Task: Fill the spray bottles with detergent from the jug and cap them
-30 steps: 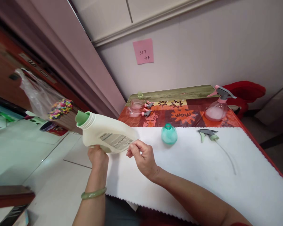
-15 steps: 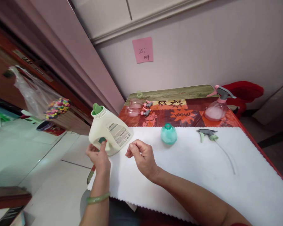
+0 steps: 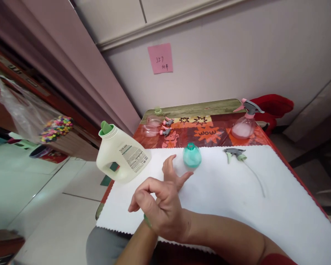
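Both hands are up over the white cloth (image 3: 215, 198) and hold nothing. The right hand (image 3: 162, 209) is in front, with its fingers bent loosely. The left hand (image 3: 173, 176) is partly hidden behind it, and its fingers point up toward the green bottle (image 3: 192, 156). That bottle stands near them with no top on. A cream jug (image 3: 121, 156) stands at the cloth's left edge, its green spout open. A sprayer (image 3: 235, 154) with a thin tube lies to the right. A pink bottle (image 3: 245, 125) stands at the back. A pink note (image 3: 160, 58) sticks on the wall.
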Demonstrator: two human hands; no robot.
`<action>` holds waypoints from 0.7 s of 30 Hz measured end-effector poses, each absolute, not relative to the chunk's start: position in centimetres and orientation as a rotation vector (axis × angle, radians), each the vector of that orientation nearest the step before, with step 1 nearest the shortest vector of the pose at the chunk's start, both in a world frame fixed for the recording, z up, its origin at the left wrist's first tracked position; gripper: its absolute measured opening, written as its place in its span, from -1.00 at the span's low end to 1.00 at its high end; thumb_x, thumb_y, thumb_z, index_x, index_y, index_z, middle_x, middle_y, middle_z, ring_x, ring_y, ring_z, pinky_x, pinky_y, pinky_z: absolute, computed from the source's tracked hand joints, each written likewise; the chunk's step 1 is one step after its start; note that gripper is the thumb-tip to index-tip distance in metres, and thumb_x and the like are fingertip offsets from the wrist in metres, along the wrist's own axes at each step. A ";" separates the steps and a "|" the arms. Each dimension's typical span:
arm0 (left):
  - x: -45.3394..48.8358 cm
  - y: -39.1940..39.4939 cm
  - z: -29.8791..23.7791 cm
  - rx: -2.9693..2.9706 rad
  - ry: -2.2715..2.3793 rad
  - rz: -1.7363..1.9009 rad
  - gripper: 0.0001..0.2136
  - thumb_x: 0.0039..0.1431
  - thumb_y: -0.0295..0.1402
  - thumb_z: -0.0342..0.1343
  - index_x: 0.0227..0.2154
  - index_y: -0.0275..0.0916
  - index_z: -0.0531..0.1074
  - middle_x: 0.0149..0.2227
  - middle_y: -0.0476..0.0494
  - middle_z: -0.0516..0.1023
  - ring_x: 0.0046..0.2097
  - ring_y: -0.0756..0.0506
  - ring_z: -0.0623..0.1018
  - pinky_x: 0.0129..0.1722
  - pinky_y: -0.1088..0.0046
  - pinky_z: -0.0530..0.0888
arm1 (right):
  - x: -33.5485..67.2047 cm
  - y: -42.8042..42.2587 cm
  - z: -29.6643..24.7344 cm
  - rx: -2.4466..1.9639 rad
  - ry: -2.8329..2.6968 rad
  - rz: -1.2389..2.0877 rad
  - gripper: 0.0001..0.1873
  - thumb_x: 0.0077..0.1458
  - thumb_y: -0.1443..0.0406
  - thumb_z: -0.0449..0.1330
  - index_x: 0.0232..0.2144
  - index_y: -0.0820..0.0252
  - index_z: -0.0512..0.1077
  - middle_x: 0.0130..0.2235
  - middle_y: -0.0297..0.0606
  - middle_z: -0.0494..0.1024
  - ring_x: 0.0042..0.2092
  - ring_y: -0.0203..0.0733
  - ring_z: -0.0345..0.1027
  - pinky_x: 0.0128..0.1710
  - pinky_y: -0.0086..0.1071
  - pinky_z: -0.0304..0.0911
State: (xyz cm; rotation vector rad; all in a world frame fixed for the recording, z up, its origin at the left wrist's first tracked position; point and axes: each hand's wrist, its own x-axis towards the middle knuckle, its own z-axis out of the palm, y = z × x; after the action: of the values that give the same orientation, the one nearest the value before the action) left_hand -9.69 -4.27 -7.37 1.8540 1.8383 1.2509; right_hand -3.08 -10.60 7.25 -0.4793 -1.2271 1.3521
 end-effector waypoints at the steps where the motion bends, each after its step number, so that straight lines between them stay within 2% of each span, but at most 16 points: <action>1: -8.9 -3.5 -7.5 1.844 1.784 1.214 -0.20 -0.14 -0.13 0.49 0.18 -0.12 0.27 0.16 -0.28 0.47 0.22 -0.32 0.46 0.22 0.02 0.36 | -2.8 -10.6 7.6 -0.440 -1.205 1.365 -0.70 0.25 0.24 0.14 -0.54 0.12 0.42 -0.53 -0.34 0.59 -0.43 -0.28 0.50 -0.31 -0.39 0.47; 4: -7.2 -1.5 -7.7 1.751 1.688 1.139 -0.04 -0.23 -0.14 0.54 0.24 -0.13 0.17 0.20 -0.35 0.42 0.26 -0.35 0.42 0.25 -0.01 0.29 | -2.2 -10.5 8.3 -0.381 -1.159 1.396 -0.69 0.25 0.19 0.13 -0.52 0.13 0.41 -0.53 -0.31 0.58 -0.46 -0.28 0.49 -0.37 -0.43 0.45; 7: -6.3 -0.2 -7.8 1.655 1.680 1.101 0.01 -0.33 -0.13 0.57 0.23 -0.10 0.17 0.19 -0.33 0.43 0.25 -0.37 0.41 0.25 -0.04 0.25 | -1.8 -10.2 8.8 -0.409 -1.137 1.420 -0.66 0.25 0.14 0.12 -0.54 0.11 0.40 -0.53 -0.31 0.57 -0.45 -0.28 0.49 -0.35 -0.42 0.48; 13: -5.4 0.7 -7.9 1.542 1.717 1.109 -0.20 -0.39 -0.16 0.57 -0.01 -0.09 0.35 -0.01 -0.23 0.53 0.16 -0.42 0.45 0.27 -0.09 0.11 | -1.8 -9.4 9.2 -0.464 -1.050 1.504 -0.70 0.20 0.12 0.16 -0.54 0.05 0.37 -0.61 -0.36 0.50 -0.46 -0.23 0.50 -0.34 -0.34 0.54; 16: -5.6 0.5 -7.6 1.463 1.688 1.161 -0.26 -0.38 -0.17 0.56 -0.05 -0.09 0.38 -0.07 -0.18 0.54 0.09 -0.37 0.50 0.19 -0.01 0.25 | -1.9 -8.8 9.1 -0.450 -1.027 1.526 -0.64 0.22 0.09 0.14 -0.58 0.06 0.33 -0.60 -0.34 0.48 -0.45 -0.22 0.51 -0.38 -0.35 0.53; 19: -6.5 0.1 -7.2 1.414 1.657 1.203 -0.25 -0.29 -0.12 0.53 0.02 -0.10 0.37 -0.08 -0.16 0.55 -0.03 -0.26 0.55 0.03 0.15 0.40 | -1.7 -8.2 8.9 -0.430 -1.032 1.521 -0.57 0.25 0.01 0.13 -0.58 0.06 0.33 -0.60 -0.33 0.49 -0.47 -0.24 0.49 -0.38 -0.34 0.53; 21: -7.4 -0.4 -7.3 1.365 1.661 1.237 -0.24 -0.24 -0.10 0.51 0.07 -0.11 0.34 -0.09 -0.15 0.56 -0.10 -0.22 0.56 -0.04 0.18 0.45 | -1.6 -7.9 8.8 -0.459 -1.050 1.486 -0.53 0.26 -0.05 0.12 -0.57 0.06 0.34 -0.59 -0.34 0.52 -0.47 -0.23 0.50 -0.35 -0.31 0.53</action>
State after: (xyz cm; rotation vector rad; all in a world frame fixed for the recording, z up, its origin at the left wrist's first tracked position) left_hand -7.43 -0.42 -7.26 1.3650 1.6615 1.2373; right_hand -1.65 -7.85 8.78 -0.4586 -1.0497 1.4863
